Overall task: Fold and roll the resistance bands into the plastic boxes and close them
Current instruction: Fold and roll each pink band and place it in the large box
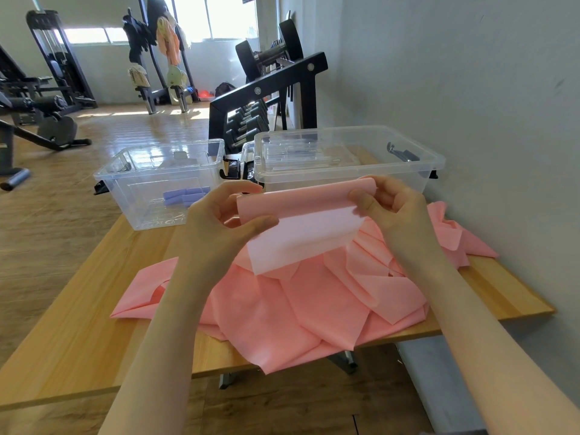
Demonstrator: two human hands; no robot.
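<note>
A long pink resistance band (301,302) lies crumpled across the wooden table (78,324). One end of it is lifted above the pile and folded over into a short loop. My left hand (219,221) pinches the left side of that fold and my right hand (389,202) pinches the right side. Behind my left hand stands an open clear plastic box (125,177) with rolled purple bands (185,196) inside. A second clear box (345,171) stands behind my right hand, with clear lids lying in it.
A dumbbell rack (266,98) stands just behind the boxes. A grey wall (470,89) runs along the table's right side. Gym machines (47,89) fill the wooden floor to the left. The table's near left part is bare wood.
</note>
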